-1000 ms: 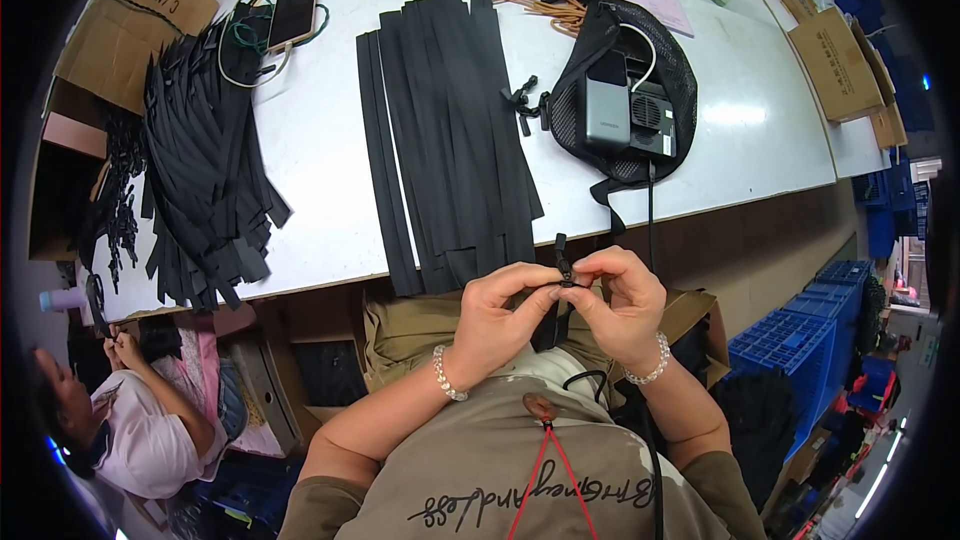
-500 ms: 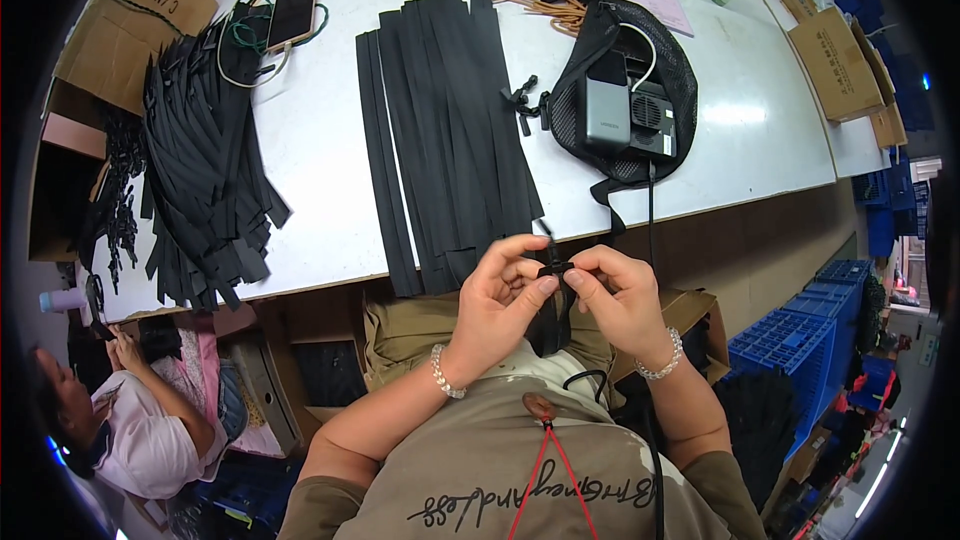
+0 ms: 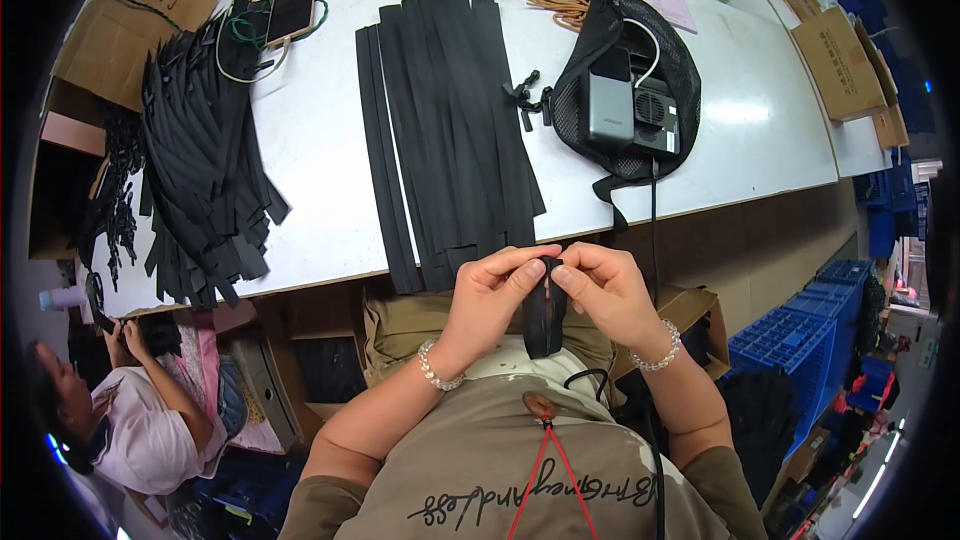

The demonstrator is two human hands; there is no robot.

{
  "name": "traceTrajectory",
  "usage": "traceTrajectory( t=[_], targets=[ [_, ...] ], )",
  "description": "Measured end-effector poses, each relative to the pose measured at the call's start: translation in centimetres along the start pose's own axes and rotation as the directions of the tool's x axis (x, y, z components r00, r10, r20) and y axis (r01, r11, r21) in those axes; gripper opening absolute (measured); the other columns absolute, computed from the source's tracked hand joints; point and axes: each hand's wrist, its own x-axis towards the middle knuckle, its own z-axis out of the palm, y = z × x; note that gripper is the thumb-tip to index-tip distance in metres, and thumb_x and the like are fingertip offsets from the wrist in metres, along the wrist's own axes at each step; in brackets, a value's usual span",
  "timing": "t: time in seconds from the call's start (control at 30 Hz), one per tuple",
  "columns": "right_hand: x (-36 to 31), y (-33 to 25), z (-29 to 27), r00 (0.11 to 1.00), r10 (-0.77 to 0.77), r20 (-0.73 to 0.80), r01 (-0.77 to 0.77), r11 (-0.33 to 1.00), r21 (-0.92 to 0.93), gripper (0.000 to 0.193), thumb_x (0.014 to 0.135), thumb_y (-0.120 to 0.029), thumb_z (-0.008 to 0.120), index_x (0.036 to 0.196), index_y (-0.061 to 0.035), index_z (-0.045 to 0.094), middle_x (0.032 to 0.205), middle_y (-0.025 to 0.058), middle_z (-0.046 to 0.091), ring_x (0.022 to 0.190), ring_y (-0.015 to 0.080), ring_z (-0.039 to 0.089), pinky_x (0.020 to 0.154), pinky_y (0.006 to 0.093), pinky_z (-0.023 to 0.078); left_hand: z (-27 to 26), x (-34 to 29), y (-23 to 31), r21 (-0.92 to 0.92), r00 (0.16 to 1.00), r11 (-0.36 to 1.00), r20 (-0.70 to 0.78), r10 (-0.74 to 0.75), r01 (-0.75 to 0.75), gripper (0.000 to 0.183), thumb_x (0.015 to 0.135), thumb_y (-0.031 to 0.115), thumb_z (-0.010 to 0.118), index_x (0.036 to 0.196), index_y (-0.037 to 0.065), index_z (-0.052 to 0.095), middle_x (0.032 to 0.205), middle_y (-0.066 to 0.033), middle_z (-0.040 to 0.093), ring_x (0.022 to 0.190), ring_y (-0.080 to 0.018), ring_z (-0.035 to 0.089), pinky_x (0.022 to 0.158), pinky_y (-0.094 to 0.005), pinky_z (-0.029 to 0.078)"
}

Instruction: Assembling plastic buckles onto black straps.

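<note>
My left hand (image 3: pixel 500 285) and my right hand (image 3: pixel 598 285) meet in front of my body, just off the table's near edge. Thumbs and forefingers of both pinch the top of a black zipper strip (image 3: pixel 543 325). It hangs folded from them, with a slit-like line down its middle. Whatever small part sits between the fingertips is covered by them. Just beyond my left hand, long black strips (image 3: pixel 455 130) lie side by side on the white table (image 3: pixel 315 155), their near ends at the edge.
Farther left lie a heap of black strips (image 3: pixel 205 170), small black pieces (image 3: pixel 120 210) and a phone (image 3: pixel 292 8). A mesh bag (image 3: pixel 685 70) with a power bank (image 3: pixel 611 110) lies right; its cable (image 3: pixel 655 230) drops past the edge. A person (image 3: pixel 150 420) sits left. Blue crates (image 3: pixel 790 335) stand right.
The black piece between my fingertips has turned from sticking up and out sideways to hanging down as a folded strip. Both hands have closed in around its top.
</note>
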Motion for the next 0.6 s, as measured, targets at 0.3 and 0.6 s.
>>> traceTrajectory(
  t=[0.3, 0.6],
  targets=[
    [0.5, 0.8, -0.6, 0.994, 0.043, 0.097, -0.062, 0.977, 0.204, 0.016, 0.092, -0.011, 0.052, 0.082, -0.0011, 0.057, 0.077, 0.0003, 0.061, 0.063, 0.0026, 0.048, 0.056, 0.0172, 0.037, 0.6, -0.3, 0.3, -0.624, 0.932, 0.703, 0.131, -0.338, 0.343, 0.023, 0.092, 0.016, 0.055, 0.109, 0.001, 0.06, 0.082, -0.0032, 0.061, 0.069, -0.009, 0.055, 0.066, -0.0244, 0.05],
    [0.3, 0.4, -0.4, 0.981, -0.155, 0.12, 0.149, 0.987, 0.059, 0.015, 0.091, -0.007, 0.049, 0.079, 0.0013, 0.052, 0.081, 0.0042, 0.055, 0.071, 0.0099, 0.052, 0.066, 0.0245, 0.044, 1.5, -0.9, -0.5, -0.535, 0.972, 0.821, 0.004, -0.233, 0.199, 0.021, 0.091, 0.014, 0.057, 0.106, 0.001, 0.061, 0.084, -0.0037, 0.062, 0.072, -0.0097, 0.055, 0.067, -0.0235, 0.049]
  ],
)
